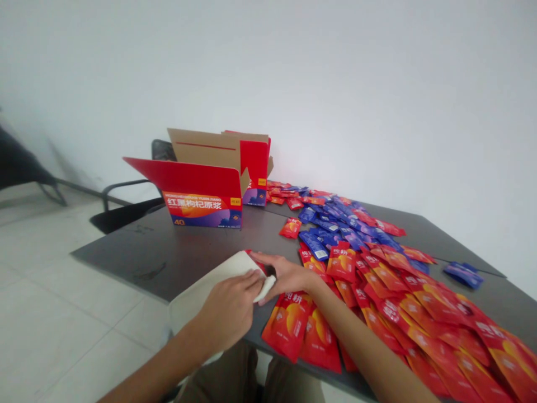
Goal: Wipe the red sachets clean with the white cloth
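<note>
A plain pale wall [319, 84] fills the background, evenly and softly lit, with a faint shadow at its left. Large light tiles cover the floor [75, 324], edged by a dark strip along the wall. A black armchair [126, 212] stands beside the dark table [201, 246]; another dark seat [20, 162] is cut off at far left.

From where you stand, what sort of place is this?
Probably a small packing room or office corner: printed cartons stand open on a dark table beside heaped red and blue pouches.
</note>
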A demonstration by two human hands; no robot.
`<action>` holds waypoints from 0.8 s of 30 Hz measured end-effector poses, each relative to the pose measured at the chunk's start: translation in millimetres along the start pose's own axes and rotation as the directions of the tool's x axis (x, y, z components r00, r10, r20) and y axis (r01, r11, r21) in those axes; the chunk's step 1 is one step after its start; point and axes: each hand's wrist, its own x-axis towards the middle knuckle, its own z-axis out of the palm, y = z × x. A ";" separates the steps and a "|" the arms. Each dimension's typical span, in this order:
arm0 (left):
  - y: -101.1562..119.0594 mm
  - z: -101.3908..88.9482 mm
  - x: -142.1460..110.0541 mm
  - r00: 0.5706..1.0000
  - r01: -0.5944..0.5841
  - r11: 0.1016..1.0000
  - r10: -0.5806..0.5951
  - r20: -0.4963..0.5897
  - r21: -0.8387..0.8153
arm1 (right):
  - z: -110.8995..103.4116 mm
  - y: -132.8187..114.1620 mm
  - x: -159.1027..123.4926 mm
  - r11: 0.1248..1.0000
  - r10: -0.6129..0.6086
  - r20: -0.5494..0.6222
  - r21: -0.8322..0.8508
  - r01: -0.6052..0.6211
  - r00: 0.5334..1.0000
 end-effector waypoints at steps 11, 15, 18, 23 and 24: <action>2.2 -1.0 1.0 0.999 0.050 0.998 -0.050 0.003 0.023 | -0.4 -1.9 0.3 1.000 0.011 0.011 -0.006 -0.011 1.000; -2.6 -2.1 2.4 0.998 0.068 0.998 -0.068 0.010 0.000 | -0.1 -2.1 0.2 1.000 -0.003 -0.012 0.001 0.003 1.000; -17.0 -4.3 10.0 0.980 0.200 0.979 -0.200 0.004 0.042 | -1.1 -5.0 -0.7 1.000 -0.016 -0.016 0.010 0.016 1.000; -3.2 0.3 2.5 0.997 0.080 0.996 -0.080 -0.012 0.025 | -0.9 -2.7 -0.4 1.000 -0.002 -0.005 0.000 0.002 1.000; -0.1 0.9 0.4 0.999 0.037 0.999 -0.037 -0.006 0.006 | -0.7 -1.9 -0.2 1.000 -0.005 -0.005 -0.003 0.005 1.000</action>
